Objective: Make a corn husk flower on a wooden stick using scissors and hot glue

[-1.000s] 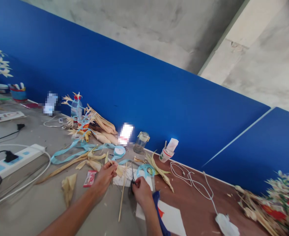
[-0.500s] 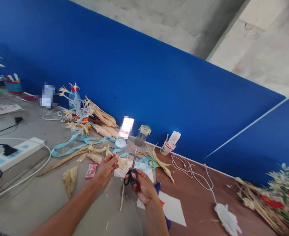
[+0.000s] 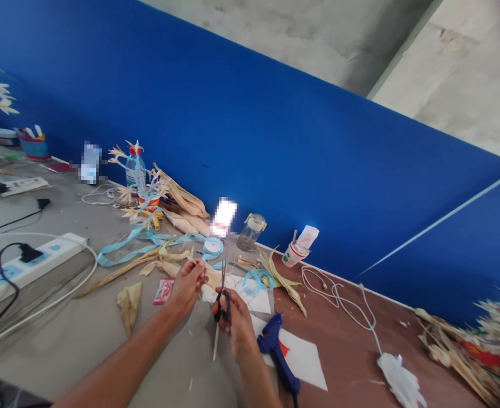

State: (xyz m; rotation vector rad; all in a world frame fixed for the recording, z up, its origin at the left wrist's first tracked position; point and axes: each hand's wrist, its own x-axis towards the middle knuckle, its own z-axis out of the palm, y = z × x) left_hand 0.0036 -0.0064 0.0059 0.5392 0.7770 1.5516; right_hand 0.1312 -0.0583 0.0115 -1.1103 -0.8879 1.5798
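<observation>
One long blue partition closes the far side of the scene; below it runs the tabletop, grey on the left and brown on the right. Far left on the grey part lies a white power strip with a black plug in it; right of that a pale blue ribbon trails among dry husks toward a ribbon roll. A white sheet lies near and right of the hands, and a blue glue gun lies across its left edge, just beside the right wrist.

The left hand reaches in from the near left, its grip pinched shut on a pale husk strip low over the tabletop; the right hand sits just right of it, its grip closed through the black handles of the scissors, whose blades point up and away and stand close to the husk strip. A thin wooden stick lies on the tabletop between the two forearms; a small red sachet lies just left of the left hand. A glass jar and a paper cup stand far back against the partition.
</observation>
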